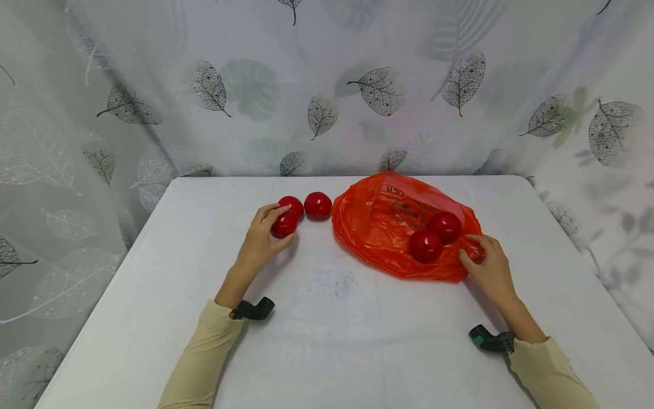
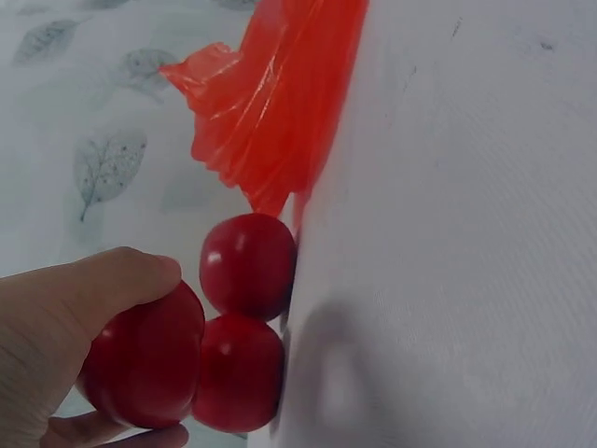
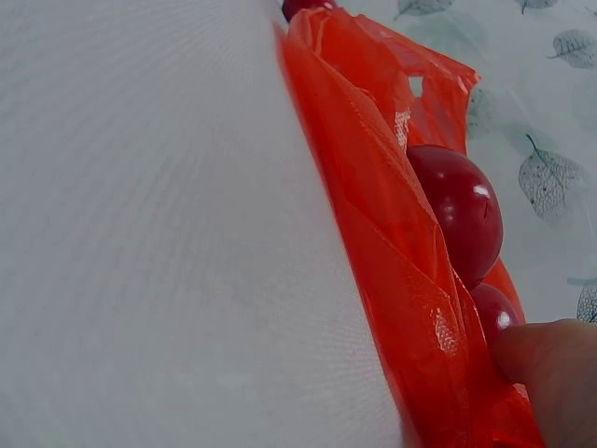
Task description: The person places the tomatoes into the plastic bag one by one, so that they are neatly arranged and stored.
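My left hand (image 1: 257,244) grips a glossy red apple (image 1: 284,225), thumb on one side and fingers on the other. Two more red apples (image 1: 318,205) (image 1: 292,208) lie just behind it; the left wrist view shows the held apple (image 2: 145,359) beside them. An orange-red plastic bag (image 1: 365,227) lies spread on the right, with two red apples (image 1: 425,245) (image 1: 445,227) on its film. At the bag's right edge my right hand (image 1: 491,271) holds another red apple (image 1: 475,250), partly hidden by fingers and film. The thumb (image 3: 550,359) touches it in the right wrist view.
A white table (image 1: 327,352) lies under everything, its back edge close behind the bag and apples. Leaf-patterned sheeting (image 1: 271,85) hangs behind and at both sides. Dark wrist-worn devices (image 1: 255,308) (image 1: 490,339) sit at both wrists.
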Motion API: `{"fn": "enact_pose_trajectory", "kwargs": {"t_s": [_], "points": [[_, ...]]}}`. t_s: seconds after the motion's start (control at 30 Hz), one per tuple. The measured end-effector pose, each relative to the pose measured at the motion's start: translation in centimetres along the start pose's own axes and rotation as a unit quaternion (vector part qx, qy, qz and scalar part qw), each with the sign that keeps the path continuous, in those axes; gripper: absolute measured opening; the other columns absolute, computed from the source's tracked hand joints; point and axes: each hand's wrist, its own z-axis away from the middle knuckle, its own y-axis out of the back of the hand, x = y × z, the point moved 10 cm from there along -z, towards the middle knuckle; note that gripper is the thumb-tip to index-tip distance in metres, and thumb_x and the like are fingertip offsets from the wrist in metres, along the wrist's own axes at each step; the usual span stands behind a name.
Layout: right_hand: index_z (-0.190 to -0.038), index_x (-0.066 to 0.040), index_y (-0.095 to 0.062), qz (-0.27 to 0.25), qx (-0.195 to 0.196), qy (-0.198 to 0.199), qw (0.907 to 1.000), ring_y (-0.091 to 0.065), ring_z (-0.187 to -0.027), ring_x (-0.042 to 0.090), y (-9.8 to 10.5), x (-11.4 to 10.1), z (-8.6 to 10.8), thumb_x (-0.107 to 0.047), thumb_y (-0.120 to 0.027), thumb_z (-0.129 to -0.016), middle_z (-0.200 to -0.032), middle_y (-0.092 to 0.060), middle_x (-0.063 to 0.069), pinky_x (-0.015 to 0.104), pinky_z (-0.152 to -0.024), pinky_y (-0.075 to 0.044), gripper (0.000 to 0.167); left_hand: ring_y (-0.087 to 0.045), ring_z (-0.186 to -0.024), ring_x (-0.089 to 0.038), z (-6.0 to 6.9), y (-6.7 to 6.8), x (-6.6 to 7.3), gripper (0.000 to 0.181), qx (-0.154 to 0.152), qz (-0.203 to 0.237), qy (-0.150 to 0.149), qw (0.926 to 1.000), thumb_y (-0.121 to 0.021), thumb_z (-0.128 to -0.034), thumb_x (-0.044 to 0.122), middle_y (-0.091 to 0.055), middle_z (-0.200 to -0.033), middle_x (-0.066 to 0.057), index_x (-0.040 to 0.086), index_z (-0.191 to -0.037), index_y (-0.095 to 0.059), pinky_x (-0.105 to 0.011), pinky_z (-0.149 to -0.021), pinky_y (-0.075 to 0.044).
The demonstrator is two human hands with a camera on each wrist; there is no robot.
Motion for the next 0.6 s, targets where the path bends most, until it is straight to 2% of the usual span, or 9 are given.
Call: {"fn": "enact_pose_trajectory", "kwargs": {"t_s": [0.47,0.6], "points": [[-0.124,0.011,-0.053,-0.003,-0.001,-0.002,1.0000,-0.045,-0.114,0.049,-0.1,0.3,-0.1,-0.009,-0.058,-0.093,-0.127,-0.045,0.035,0.063,-0.088,-0.044,0.037,-0.047,-0.126,-0.033,-0.8,-0.6,3.6,0.059,-0.025,-0.006,-0.040,0.9989,-0.081,-0.0795,0.012,-0.048,-0.134,-0.015,0.009,-0.132,-0.056,-0.047,-0.093,-0.052],[-0.123,0.010,-0.054,0.000,0.001,-0.001,1.0000,-0.047,-0.113,0.048,-0.1,0.3,-0.1,-0.010,-0.058,-0.093,-0.127,-0.046,0.034,0.054,-0.085,-0.045,0.036,-0.047,-0.125,-0.034,-1.0,-1.0,4.5,0.060,-0.032,-0.001,-0.050,0.9982,-0.082,-0.0789,0.013,-0.049,-0.134,-0.015,0.011,-0.133,-0.056,-0.048,-0.091,-0.053]]}}
